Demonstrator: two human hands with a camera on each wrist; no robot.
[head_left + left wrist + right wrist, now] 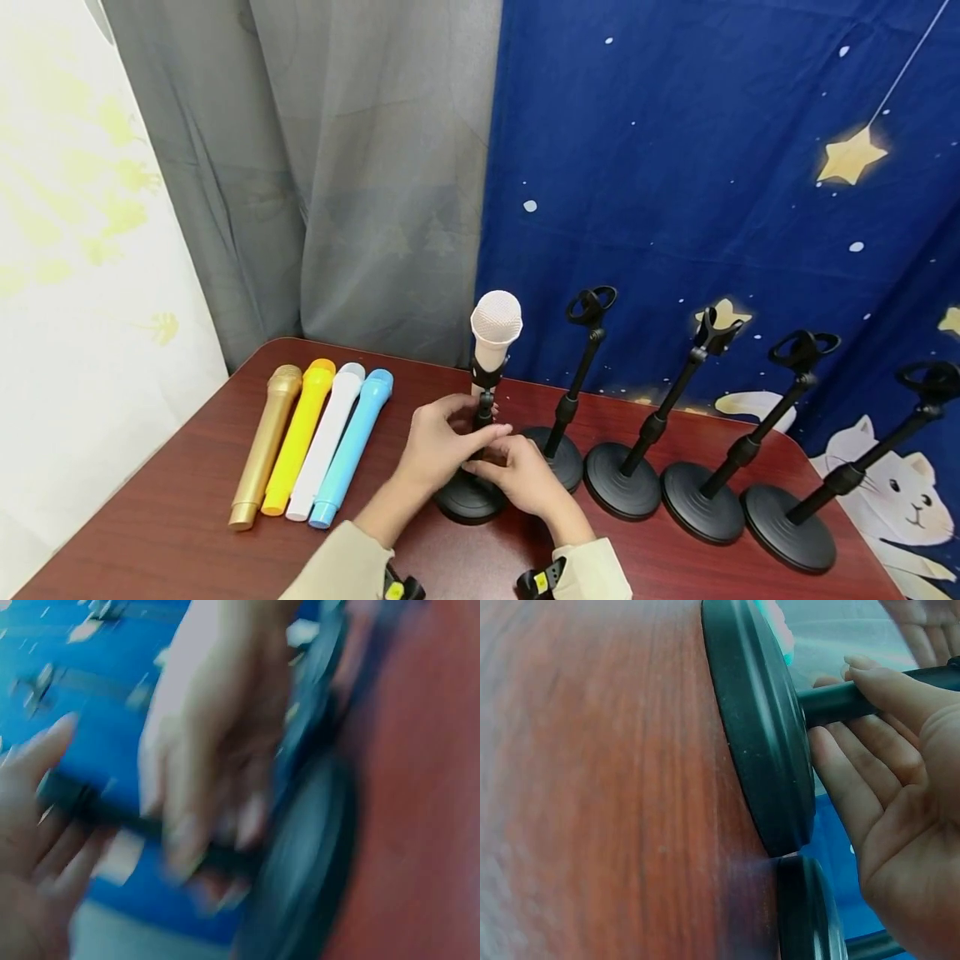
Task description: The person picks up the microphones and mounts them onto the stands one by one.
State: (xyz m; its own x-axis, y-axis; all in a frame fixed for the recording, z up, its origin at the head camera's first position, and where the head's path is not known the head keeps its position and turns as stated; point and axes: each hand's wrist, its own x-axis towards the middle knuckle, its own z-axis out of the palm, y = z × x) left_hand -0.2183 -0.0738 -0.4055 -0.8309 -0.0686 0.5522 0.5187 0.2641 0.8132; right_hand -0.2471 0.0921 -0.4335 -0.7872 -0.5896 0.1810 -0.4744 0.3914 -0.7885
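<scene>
Head camera view: a pale microphone [495, 323] sits head-up in the clip [486, 377] of a black desk stand, its round base [471, 502] on the dark red table [187, 508]. Two hands meet at the pole [832, 705] below the clip. By appearances, the step in hand is work on the pole, with the microphone already seated; the next move would seem to call for a steady hold low down, keeping the base flat and the loaded top from tipping.

The right hand [525, 477] comes in low — thumb over the pole, fingers curled behind it, just above the base. The left hand [438, 446] is higher, palm inward, thumb stretched across the front and fingers behind the pole; the left wrist view is blurred, so whether that hand closes on the pole one cannot tell. Both forearms reach forward from pale sleeves [596, 575], converging on the stand.

To the left, four more microphones lie side by side: gold [264, 450], yellow [297, 437], white [325, 446] and light blue [352, 450]. To the right, four more stands [624, 485] form a row — no microphone in any clip — before a blue curtain [637, 125].
</scene>
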